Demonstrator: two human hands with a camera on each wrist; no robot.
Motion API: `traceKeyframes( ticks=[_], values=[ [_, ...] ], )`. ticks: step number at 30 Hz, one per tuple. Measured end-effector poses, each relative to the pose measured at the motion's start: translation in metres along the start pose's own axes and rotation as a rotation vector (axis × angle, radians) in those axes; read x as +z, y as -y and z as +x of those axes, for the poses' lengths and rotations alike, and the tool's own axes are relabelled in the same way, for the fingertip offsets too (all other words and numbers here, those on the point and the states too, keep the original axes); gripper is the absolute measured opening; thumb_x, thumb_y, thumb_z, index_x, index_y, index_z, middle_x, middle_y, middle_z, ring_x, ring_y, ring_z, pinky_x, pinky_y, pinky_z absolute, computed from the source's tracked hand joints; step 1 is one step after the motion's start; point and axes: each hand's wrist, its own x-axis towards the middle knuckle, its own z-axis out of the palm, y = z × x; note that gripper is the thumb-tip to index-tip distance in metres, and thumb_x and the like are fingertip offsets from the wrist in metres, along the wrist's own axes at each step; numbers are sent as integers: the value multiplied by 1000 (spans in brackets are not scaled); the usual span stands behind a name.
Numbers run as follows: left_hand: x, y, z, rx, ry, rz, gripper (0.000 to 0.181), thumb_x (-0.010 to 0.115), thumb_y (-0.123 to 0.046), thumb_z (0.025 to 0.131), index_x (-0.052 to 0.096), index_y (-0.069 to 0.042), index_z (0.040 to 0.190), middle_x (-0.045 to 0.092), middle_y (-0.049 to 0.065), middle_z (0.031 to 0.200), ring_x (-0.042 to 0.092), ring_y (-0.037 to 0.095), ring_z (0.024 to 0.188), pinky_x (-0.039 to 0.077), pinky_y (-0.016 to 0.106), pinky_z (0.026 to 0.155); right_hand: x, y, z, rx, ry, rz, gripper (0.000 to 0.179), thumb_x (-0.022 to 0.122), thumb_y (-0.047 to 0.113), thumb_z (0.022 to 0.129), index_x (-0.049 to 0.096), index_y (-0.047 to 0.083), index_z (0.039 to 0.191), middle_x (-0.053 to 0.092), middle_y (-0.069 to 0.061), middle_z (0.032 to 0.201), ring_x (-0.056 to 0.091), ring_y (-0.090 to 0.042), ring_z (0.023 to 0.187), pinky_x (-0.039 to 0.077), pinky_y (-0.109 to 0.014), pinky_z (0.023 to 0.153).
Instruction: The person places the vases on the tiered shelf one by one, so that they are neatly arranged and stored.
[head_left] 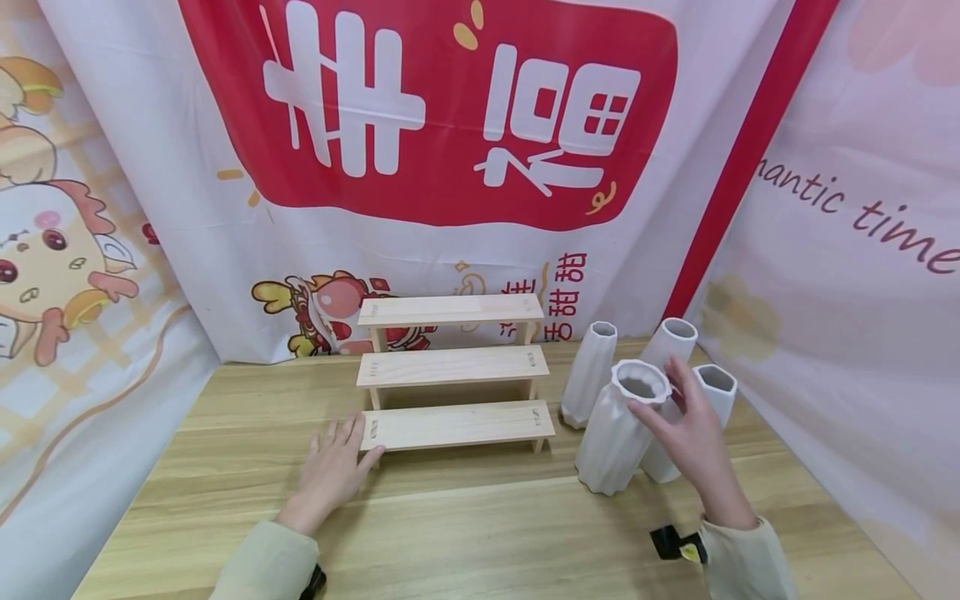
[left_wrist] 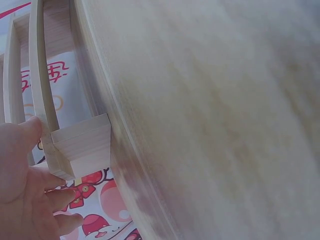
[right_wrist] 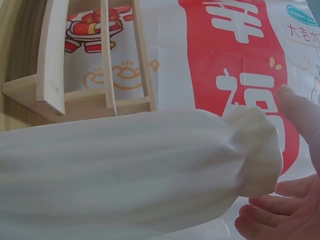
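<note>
A three-step wooden display rack stands on the table in the head view. My left hand rests against the left end of its lowest board, thumb at the front corner and fingers spread along the end. In the left wrist view the thumb touches the board. At right, a white fluted vase with a scalloped rim stands upright. Around its rim my right hand is spread, thumb and fingers apart. The right wrist view shows the vase's rim between them, with a gap at the thumb.
Three more white vases stand close to the fluted one: a slim one behind left, a round-mouthed one behind, and an angular-mouthed one at right. Printed cloth hangs behind the wooden table and at both sides.
</note>
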Motion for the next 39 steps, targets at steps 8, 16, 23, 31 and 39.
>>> traceKeyframes(
  ticks=[8,16,23,31,39],
  values=[
    [2,1,2,-4,0,8,67,42,-40,97,25,7,141,23,28,144,13,48,131,3,62,103,-2,-7,-3,37,43,0,89,75,19,79,18,-2,144,35,-27,136,35,-43,123,30,-53,99],
    [2,2,3,9,-13,16,67,42,-40,97,26,7,141,23,29,144,15,49,130,7,62,103,2,-16,-3,30,50,-20,88,75,19,78,21,-5,142,35,-28,135,37,-44,122,33,-52,97],
    [1,1,3,6,-2,8,66,42,-39,97,25,7,141,20,29,144,13,49,131,4,62,103,4,-17,-4,30,53,-19,84,75,15,78,23,-7,140,40,-27,131,40,-44,120,34,-51,97],
    [2,1,3,-12,16,1,66,41,-40,97,25,6,141,19,28,145,11,48,131,2,61,103,6,-17,-4,2,37,-44,80,74,12,79,26,-8,140,41,-28,130,43,-44,117,37,-50,95],
    [1,2,2,-10,13,3,66,42,-40,97,27,7,141,20,29,144,11,49,131,2,61,103,9,-12,-4,-31,-15,-133,75,74,10,78,33,-8,137,46,-29,125,52,-43,107,45,-45,85]
  ],
)
